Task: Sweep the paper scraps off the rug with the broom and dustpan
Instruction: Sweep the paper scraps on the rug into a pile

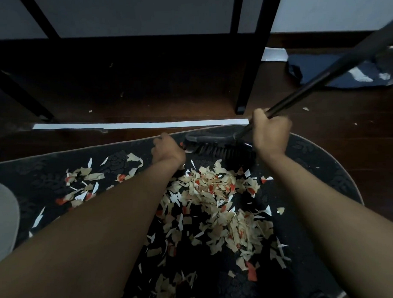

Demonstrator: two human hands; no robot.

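A dark patterned rug (47,172) lies on the wooden floor, strewn with beige, white and red paper scraps (215,192), thickest in the middle between my forearms. The black broom head (215,146) rests bristles-down on the rug's far edge, just beyond the pile. My right hand (270,133) grips the broom handle (322,77) low, just above the head. My left hand (167,149) sits knuckles-up against the left end of the broom head; its fingers curl out of sight. No dustpan is visible.
Black furniture legs (247,69) stand on the floor just behind the rug, and a white strip (141,124) runs along the floor there. A dark crumpled bag (344,74) lies at the back right. A grey object (4,218) is at the left edge.
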